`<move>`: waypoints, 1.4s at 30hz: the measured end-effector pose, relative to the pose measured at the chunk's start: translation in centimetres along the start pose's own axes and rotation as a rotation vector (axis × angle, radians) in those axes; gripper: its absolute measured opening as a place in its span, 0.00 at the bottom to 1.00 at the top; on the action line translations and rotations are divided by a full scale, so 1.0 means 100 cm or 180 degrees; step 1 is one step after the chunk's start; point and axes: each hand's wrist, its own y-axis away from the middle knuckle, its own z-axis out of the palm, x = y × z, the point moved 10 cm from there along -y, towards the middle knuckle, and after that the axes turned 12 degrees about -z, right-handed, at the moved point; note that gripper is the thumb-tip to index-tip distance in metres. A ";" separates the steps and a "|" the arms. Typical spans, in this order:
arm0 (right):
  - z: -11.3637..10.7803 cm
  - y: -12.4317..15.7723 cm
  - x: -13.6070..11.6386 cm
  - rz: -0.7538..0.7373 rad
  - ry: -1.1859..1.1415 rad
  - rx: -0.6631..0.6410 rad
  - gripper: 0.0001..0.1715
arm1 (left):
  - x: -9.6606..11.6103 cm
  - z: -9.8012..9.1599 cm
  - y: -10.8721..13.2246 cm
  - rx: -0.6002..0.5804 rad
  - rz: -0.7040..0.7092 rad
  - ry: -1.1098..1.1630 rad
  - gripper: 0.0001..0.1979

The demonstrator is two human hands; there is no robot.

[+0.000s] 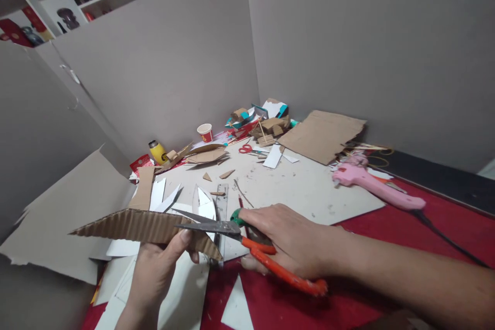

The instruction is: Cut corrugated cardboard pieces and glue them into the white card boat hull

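Note:
My left hand (157, 263) pinches a pointed, leaf-shaped piece of corrugated cardboard (127, 226), thumb on its ribbed face. Around the orange handles of a pair of scissors (228, 228), my right hand (288, 237) is closed. The scissor blades are parted and lie across the cardboard near its right end, close to my left thumb. Beneath them a clear ruler (221, 201) and a white cut-out shape (205, 203) rest on a pale board (309, 191). A white paper triangle (237, 307) lies on the red tabletop below my right hand.
At right lies a pink glue gun (379, 185) with a black cord. A brown cardboard sheet (323, 134) is behind it. Farther back are red-handled scissors (247, 149), a paper cup (205, 133) and a yellow bottle (157, 152). A large grey sheet (73, 211) leans at left.

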 end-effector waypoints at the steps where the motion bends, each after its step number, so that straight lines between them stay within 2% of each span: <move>1: 0.000 0.000 0.000 -0.0030 0.0034 -0.0001 0.20 | -0.001 0.000 -0.001 -0.0003 -0.0015 -0.0016 0.13; 7: 0.001 -0.001 -0.002 -0.0266 0.0023 -0.0068 0.23 | 0.002 0.001 0.001 0.0021 0.0065 0.0003 0.13; 12: 0.001 0.000 0.001 -0.0207 0.0110 0.0026 0.24 | 0.004 0.001 0.002 0.0056 0.0108 -0.0035 0.13; 24: 0.001 0.003 0.001 -0.0180 -0.0084 0.0367 0.25 | 0.003 0.012 0.001 -0.0468 0.0114 0.0320 0.11; 27: 0.005 0.004 0.002 -0.0204 -0.0158 0.0466 0.24 | 0.002 -0.004 -0.003 -0.0228 0.0204 0.0536 0.08; 31: 0.010 0.005 -0.002 -0.0378 -0.0429 0.0539 0.22 | 0.008 -0.034 -0.005 0.0422 0.0370 0.1126 0.12; 34: 0.010 0.005 -0.001 -0.0333 -0.0460 0.0589 0.21 | 0.011 -0.043 -0.004 0.0699 0.0453 0.1250 0.12; 38: 0.007 0.005 0.004 -0.0089 -0.0306 0.0544 0.22 | 0.005 -0.036 -0.009 0.0515 0.0457 0.1092 0.09; 42: 0.007 0.004 0.004 -0.0094 -0.0243 0.0521 0.21 | -0.002 -0.028 -0.013 0.0260 0.0446 0.0879 0.08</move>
